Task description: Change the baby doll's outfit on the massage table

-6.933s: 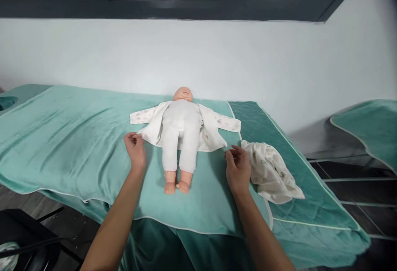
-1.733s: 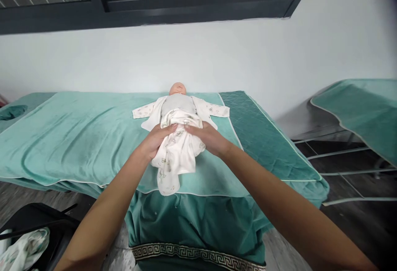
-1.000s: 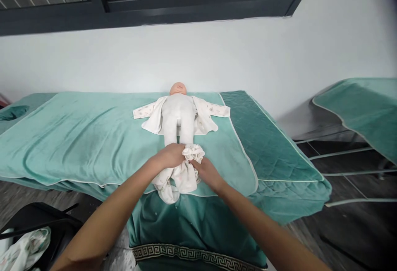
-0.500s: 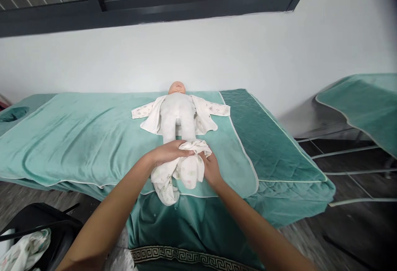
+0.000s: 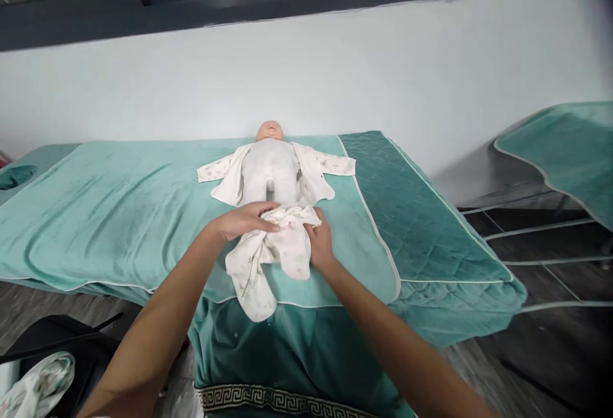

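At the bottom left, a patterned cloth (image 5: pixel 41 380) lies on a black chair (image 5: pixel 57 341). On the teal towel-covered bed (image 5: pixel 119 214), the left hand (image 5: pixel 244 220) and right hand (image 5: pixel 320 242) each grip the bunched white printed baby trousers (image 5: pixel 272 255), covering the legs of the pale baby doll (image 5: pixel 269 166), which lies on an open white jacket (image 5: pixel 316 172). Beyond stands a white wall (image 5: pixel 335 80).
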Demonstrator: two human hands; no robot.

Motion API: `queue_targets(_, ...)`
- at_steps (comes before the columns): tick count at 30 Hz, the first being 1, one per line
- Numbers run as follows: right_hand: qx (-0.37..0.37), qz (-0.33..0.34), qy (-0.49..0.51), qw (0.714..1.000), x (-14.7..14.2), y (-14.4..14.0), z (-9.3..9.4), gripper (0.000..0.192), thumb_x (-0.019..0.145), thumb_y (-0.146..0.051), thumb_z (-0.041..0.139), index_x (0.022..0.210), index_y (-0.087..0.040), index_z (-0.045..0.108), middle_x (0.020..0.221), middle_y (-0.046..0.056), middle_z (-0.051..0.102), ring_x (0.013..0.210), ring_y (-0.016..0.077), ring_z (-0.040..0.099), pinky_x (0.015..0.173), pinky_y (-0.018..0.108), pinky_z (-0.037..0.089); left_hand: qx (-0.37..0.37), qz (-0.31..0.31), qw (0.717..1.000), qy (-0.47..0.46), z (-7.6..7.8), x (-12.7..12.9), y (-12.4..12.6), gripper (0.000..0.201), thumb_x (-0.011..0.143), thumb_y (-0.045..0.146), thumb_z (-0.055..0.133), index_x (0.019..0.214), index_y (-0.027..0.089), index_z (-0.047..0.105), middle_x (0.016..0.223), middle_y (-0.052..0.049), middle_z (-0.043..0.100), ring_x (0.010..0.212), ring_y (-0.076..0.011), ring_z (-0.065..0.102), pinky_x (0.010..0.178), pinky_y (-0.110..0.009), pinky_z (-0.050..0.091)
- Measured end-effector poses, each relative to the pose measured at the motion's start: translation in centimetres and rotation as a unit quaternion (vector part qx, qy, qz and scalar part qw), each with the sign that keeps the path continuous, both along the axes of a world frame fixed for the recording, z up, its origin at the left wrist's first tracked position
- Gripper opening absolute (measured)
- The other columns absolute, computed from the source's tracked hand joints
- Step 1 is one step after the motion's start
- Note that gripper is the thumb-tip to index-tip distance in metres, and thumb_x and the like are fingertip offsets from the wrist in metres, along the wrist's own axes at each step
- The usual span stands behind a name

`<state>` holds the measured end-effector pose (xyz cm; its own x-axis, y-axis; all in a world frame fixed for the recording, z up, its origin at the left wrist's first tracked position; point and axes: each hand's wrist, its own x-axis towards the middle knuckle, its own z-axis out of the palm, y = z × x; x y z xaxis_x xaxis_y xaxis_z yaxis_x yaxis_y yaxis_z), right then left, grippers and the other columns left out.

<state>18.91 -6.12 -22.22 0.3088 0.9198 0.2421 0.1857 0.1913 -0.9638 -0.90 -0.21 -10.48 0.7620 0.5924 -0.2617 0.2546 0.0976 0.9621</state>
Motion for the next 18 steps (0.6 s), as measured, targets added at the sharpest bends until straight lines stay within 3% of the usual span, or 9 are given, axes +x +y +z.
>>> queue_targets(6,-0.002,0.015,0.022,1.000,1.0,3.9,1.4,0.025,0.082,-0.048,0.060,0.089,-0.025,0.055,0.090,0.002,0.065,0.090,0.0233,0.058,0.088,0.036,0.046,0.152,0.104,0.983,-0.014,-0.1,1.3,2.5,0.030,0.073,0.031,0.072,0.098,0.016,0.064,0.098,-0.001,0.064,0.093,-0.0175,0.058,0.084,-0.026,0.043)
queue_targets(11,0.000,0.054,0.099,0.994,1.3,4.5,0.7,0.029,0.085,-0.048,0.061,0.095,-0.021,0.063,0.100,0.004,0.071,0.100,0.0223,0.061,0.093,0.034,0.047,0.242,0.161,0.957,-0.016,-1.0,3.0,3.2,0.022,0.078,0.023,0.062,0.098,0.016,0.061,0.098,-0.002,0.063,0.095,-0.0170,0.057,0.087,-0.027,0.042)
queue_targets(15,0.008,0.087,0.224,0.971,1.5,4.9,-0.6,0.037,0.081,-0.044,0.068,0.108,-0.020,0.067,0.110,0.006,0.072,0.100,0.0221,0.065,0.090,0.034,0.049,0.261,0.174,0.949,-0.022,-1.5,3.9,2.9,0.017,0.081,0.022,0.059,0.097,0.018,0.059,0.098,-0.001,0.063,0.096,-0.0169,0.057,0.087,-0.026,0.042)
queue_targets(18,0.020,0.073,0.239,0.968,1.7,5.3,-0.9,0.037,0.079,-0.041,0.069,0.108,-0.019,0.068,0.109,0.006,0.072,0.102,0.0230,0.064,0.093,0.036,0.049,0.241,0.187,0.952,-0.024,-1.4,4.3,2.3,0.018,0.082,0.023,0.059,0.099,0.018,0.058,0.098,-0.001,0.063,0.095,-0.0173,0.057,0.086,-0.027,0.043)
